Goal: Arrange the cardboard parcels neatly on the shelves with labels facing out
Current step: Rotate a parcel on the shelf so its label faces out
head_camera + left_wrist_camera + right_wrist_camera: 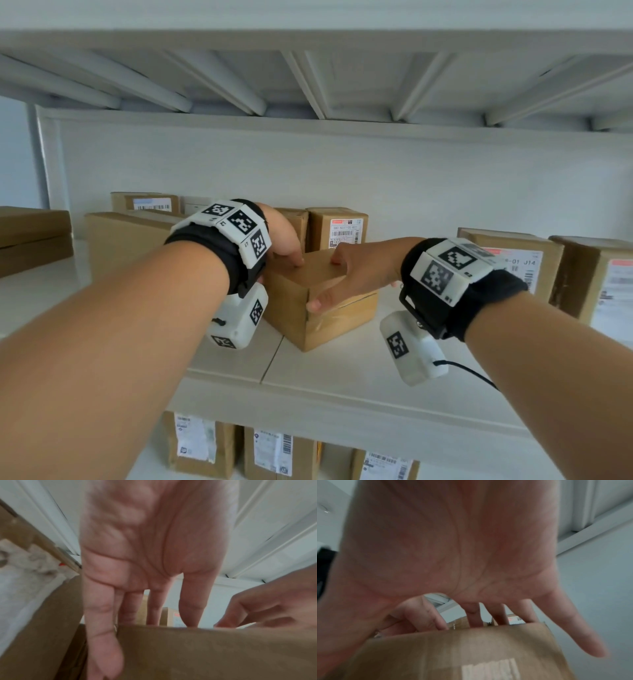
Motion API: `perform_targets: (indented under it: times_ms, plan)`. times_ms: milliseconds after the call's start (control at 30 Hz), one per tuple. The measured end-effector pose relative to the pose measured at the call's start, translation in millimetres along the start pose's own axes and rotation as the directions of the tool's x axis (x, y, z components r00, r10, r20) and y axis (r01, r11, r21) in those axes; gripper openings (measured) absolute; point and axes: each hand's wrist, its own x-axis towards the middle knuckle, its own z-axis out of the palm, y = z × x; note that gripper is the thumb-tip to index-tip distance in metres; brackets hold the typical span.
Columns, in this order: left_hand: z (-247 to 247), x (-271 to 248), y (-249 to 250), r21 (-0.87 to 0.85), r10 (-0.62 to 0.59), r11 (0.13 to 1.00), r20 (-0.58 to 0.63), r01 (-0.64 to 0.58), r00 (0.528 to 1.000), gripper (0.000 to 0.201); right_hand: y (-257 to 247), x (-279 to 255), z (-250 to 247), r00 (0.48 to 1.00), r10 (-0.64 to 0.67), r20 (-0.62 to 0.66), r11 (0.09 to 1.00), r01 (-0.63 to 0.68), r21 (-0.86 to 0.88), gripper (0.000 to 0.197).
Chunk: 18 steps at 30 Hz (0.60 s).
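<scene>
A small plain cardboard parcel (318, 308) sits turned at an angle on the white shelf (342, 373), one corner pointing at me. No label shows on it in the head view, only clear tape on its right face. My left hand (284, 240) lies over its top left corner, fingers on the top and thumb down the side (102, 642). My right hand (349, 274) grips it from the right, thumb on the right face and fingers hooked over the far top edge. The parcel (205, 655) (453, 655) fills both wrist views, blurred.
A large plain box (126, 243) stands close on the left, and a labelled box (337, 228) right behind the parcel. Two labelled boxes (513, 263) (599, 281) stand to the right. Flat boxes (34, 236) are stacked far left. Labelled parcels (198, 445) line the lower shelf.
</scene>
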Motion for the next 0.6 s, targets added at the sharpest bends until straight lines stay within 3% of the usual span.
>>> perform_targets:
  times_ms: [133,233,433,600]
  plan:
    - [2.1,-5.9,2.2,-0.063,0.043,0.997,0.149,-0.034,0.988,0.04,3.6,-2.6,3.1,0.997,0.072,-0.037,0.997,-0.073,-0.037,0.104]
    - [7.2,-16.3,4.5,-0.092,0.069,0.994,0.169,-0.054,0.983,0.028,9.1,-3.1,6.0,0.993,0.113,-0.016,0.993,-0.113,-0.029,0.11]
    - [14.3,-17.1,4.7,-0.146,0.085,0.988,0.184,-0.058,0.979,0.05,12.6,-10.9,6.9,0.992,0.127,-0.006,0.992,-0.127,0.026,0.105]
    - [13.8,-24.3,8.1,-0.156,0.154,0.98,0.182,-0.126,0.971,0.055,23.7,-16.4,4.1,0.994,0.108,0.026,0.945,-0.111,0.309,0.099]
